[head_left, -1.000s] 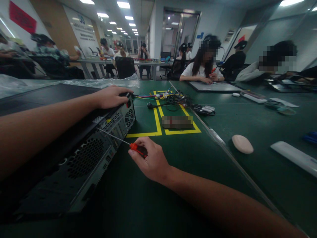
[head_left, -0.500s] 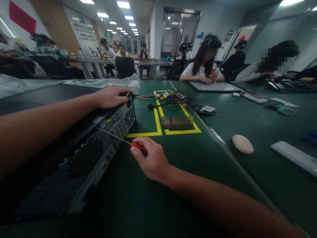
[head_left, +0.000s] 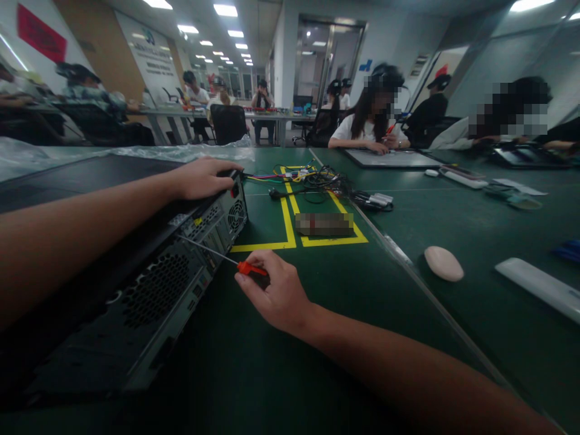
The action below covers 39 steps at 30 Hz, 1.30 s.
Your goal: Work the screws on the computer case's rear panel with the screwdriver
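A black computer case (head_left: 109, 166) lies on its side at the left of the green table, its metal back panel with vent holes and ports facing me. My left hand (head_left: 206, 177) rests with fingers stretched out over the top edge, near the far corner of that panel. In my right hand (head_left: 278, 293) is a screwdriver (head_left: 247, 268), gripped by its orange handle between thumb and fingers. Its long thin shaft points left, and the tip meets the upper edge of the back panel. Whether a screw sits under the tip is too small to tell.
Beyond the case lies a tangle of cables (head_left: 326, 178) by yellow tape marks (head_left: 290, 223). A blurred-out dark block (head_left: 324, 225) sits inside the tape. Rightward are a pale oval object (head_left: 444, 263) and a white bar (head_left: 539, 287). Other people work across the table.
My right hand's fingers have shifted slightly on the screwdriver's handle, showing more of the orange. The tip stays at the same spot. My left hand has not moved.
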Each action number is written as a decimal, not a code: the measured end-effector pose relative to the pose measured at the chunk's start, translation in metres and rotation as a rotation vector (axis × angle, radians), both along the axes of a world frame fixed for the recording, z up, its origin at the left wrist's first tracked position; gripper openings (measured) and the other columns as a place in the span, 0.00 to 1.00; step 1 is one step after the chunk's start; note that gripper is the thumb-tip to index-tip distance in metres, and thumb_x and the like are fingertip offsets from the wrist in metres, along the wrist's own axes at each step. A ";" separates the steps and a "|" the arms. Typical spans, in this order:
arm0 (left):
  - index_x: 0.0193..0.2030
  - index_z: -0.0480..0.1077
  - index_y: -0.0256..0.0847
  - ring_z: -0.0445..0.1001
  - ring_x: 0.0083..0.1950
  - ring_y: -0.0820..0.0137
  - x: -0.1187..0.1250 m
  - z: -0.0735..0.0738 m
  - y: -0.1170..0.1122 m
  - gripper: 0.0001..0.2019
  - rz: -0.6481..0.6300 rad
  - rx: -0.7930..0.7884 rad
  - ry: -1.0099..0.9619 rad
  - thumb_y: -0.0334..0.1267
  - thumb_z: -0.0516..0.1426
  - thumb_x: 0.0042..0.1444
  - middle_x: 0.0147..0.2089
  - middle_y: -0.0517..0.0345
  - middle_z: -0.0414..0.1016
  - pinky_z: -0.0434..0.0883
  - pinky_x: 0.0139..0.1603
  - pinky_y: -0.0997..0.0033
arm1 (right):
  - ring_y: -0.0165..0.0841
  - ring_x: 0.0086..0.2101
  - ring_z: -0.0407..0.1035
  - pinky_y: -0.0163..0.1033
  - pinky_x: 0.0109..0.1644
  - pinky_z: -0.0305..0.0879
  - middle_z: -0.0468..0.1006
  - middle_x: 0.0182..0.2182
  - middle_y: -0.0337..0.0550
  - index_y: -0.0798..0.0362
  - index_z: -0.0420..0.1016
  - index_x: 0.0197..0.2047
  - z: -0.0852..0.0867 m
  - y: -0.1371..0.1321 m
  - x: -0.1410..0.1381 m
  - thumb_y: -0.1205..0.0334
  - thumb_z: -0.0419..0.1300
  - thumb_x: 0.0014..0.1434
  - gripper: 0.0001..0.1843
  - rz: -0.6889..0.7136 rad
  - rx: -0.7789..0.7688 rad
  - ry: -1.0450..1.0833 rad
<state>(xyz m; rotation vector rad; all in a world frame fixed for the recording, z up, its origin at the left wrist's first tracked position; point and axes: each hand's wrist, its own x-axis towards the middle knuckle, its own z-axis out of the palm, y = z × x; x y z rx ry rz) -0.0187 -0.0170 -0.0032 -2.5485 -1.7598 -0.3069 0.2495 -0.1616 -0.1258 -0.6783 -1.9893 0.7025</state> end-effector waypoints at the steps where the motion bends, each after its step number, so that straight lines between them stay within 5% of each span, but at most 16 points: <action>1: 0.73 0.70 0.46 0.75 0.64 0.49 0.000 0.000 0.000 0.37 -0.002 0.000 0.002 0.57 0.49 0.60 0.63 0.51 0.79 0.66 0.70 0.55 | 0.34 0.38 0.77 0.41 0.46 0.74 0.81 0.40 0.43 0.50 0.73 0.48 0.000 0.000 0.000 0.54 0.63 0.70 0.10 0.000 0.001 0.003; 32: 0.73 0.71 0.48 0.74 0.65 0.45 0.000 0.000 0.000 0.36 -0.005 -0.003 -0.011 0.56 0.51 0.59 0.61 0.49 0.81 0.66 0.69 0.51 | 0.36 0.41 0.78 0.43 0.46 0.74 0.83 0.42 0.47 0.52 0.77 0.50 0.001 0.000 0.000 0.50 0.57 0.73 0.15 -0.018 0.034 -0.028; 39: 0.73 0.70 0.45 0.72 0.66 0.46 0.000 -0.001 0.001 0.37 -0.005 0.000 0.012 0.56 0.49 0.60 0.65 0.48 0.78 0.65 0.71 0.51 | 0.36 0.40 0.78 0.42 0.46 0.76 0.83 0.43 0.44 0.49 0.73 0.53 -0.004 0.000 -0.002 0.51 0.65 0.65 0.17 -0.005 0.002 0.014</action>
